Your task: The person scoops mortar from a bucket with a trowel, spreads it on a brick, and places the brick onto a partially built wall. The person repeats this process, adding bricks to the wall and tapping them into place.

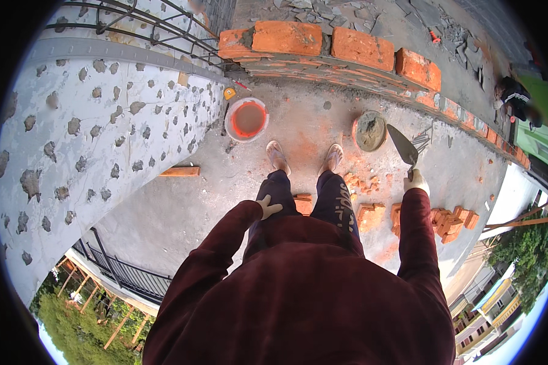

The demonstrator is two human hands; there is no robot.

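Note:
My right hand (416, 181), in a pale glove, is closed round the handle of a pointed trowel (402, 145). Its grey blade points up and away, beside a round bucket (355, 134) with grey mortar in it. My left hand (268, 207), also gloved, lies on my left thigh with its fingers stretched out and nothing in them. Beyond my feet to the left stands a white bucket (228, 123) of murky water with an orange inner wall. Ahead runs a low brick wall (362, 50), its top row spaced apart with mortar in some joints.
Loose bricks (447, 225) and broken pieces (362, 182) lie to my right. A yellow tape measure (229, 93) sits near the pitted white wall (103, 121). Steel rebar (155, 24) juts out at upper left. A railing (125, 271) borders the left edge. Another person (516, 100) is beyond the wall.

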